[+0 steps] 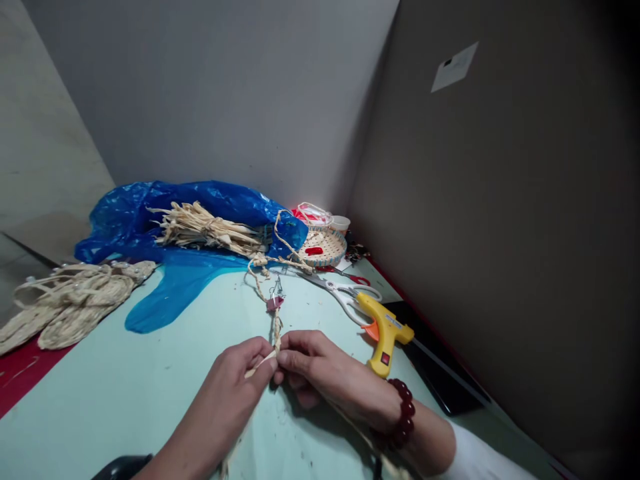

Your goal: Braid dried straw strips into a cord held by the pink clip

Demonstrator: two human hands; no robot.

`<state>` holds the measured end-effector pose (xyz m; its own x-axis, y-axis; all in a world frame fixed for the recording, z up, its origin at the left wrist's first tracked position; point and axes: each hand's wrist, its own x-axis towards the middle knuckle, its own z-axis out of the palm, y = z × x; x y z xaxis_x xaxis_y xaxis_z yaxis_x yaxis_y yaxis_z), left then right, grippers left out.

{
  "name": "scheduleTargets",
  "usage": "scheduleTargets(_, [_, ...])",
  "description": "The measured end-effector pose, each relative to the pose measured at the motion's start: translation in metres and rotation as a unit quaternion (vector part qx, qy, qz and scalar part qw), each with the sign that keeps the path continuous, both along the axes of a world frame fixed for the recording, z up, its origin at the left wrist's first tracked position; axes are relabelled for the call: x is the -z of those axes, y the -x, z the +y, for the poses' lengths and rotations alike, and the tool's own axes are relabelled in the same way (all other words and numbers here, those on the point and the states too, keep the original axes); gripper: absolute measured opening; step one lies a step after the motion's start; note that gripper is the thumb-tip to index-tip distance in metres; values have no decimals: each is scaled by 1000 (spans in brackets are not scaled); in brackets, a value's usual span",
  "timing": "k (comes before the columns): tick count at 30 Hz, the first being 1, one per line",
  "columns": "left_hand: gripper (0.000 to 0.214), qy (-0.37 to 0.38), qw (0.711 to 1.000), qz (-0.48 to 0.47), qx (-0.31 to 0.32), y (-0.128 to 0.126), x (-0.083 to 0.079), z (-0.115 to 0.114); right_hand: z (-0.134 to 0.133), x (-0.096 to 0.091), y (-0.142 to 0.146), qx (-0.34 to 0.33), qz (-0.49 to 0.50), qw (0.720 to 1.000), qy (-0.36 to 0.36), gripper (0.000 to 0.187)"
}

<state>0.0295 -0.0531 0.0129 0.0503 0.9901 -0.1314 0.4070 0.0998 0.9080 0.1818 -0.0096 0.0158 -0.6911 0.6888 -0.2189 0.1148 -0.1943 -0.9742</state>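
A thin braid of pale dried plant strands (277,328) runs toward me from a dark red clip (275,304), which looks like a binder clip with wire handles. My left hand (240,373) pinches the near end of the braid between thumb and fingers, with a flat pale strand showing under the thumb. Close against it, my right hand (320,367) also grips the braid, fingers curled. Loose strand ends trail below both hands toward the table's near edge. Beyond the clip, the finished twisted cord (257,283) curves away to the back.
A blue plastic bag (120,220) holds a bundle of dried strands (210,230). Woven straw slippers (90,300) lie at left. A yellow glue gun (385,337), white-handled scissors (345,297), a round woven basket (333,250) and a black flat object (440,373) are at right.
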Motion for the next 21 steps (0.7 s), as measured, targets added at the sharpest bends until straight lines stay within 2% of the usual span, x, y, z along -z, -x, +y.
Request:
scheduleTargets(3, [29, -26, 991, 129, -24, -2, -4, -5, 1, -1, 0, 30, -53, 996, -62, 18])
scheduleTargets(7, [32, -42, 975, 219, -3, -4, -6, -12, 3, -1, 0, 74, -97, 982, -148, 21])
scheduleTargets(9, [32, -51, 967, 249, 7, -4, -6, -15, 0, -2, 0, 98, -125, 964, -213, 21])
scheduleTargets(12, [30, -101, 949, 300, 3, -5, -4, -21, -9, -7, -1, 129, -165, 924, -321, 21])
scheduleTargets(14, [27, -137, 936, 323, 12, -6, -1, -26, -13, -10, -2, 129, -179, 908, -356, 23])
scheduleTargets(17, [26, -170, 923, 340, 52, -8, 5, -30, -14, -9, -2, 117, -162, 917, -346, 27])
scheduleTargets(21, [30, -200, 884, 402, 129, -11, 17, -30, -6, -2, -2, 79, -111, 957, -256, 31])
